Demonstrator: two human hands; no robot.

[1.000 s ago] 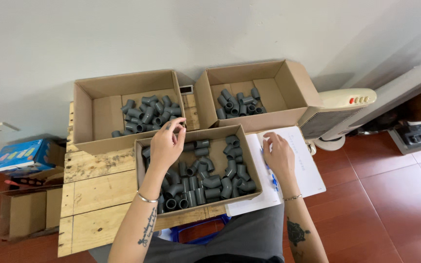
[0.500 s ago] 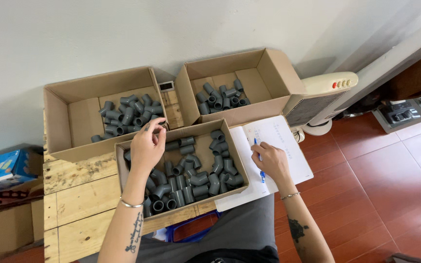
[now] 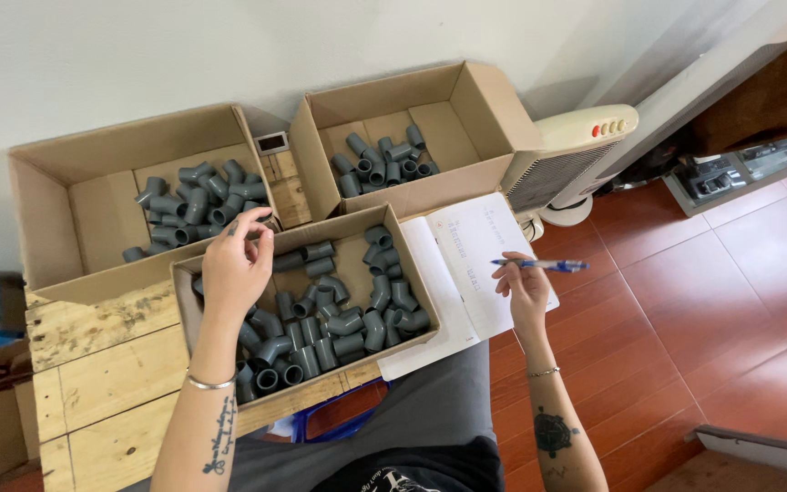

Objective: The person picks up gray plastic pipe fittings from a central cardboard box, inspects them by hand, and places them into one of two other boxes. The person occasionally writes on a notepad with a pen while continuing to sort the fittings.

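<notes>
My left hand (image 3: pixel 234 264) has moved toward the back-left box (image 3: pixel 47 219), fingertips pinched together, on what I cannot tell; my right hand (image 3: pixel 526 292) now grips a blue pen (image 3: pixel 539 265) above the notebook (image 3: pixel 466 264).

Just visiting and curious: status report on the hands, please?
Left hand raised over near box of grey pipe elbows, grasp unclear. Right hand holds blue pen over notebook.

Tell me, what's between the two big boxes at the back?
In the head view, a small dark gadget with a pale screen sits on bare wooden planks between the left box and right box.
</notes>
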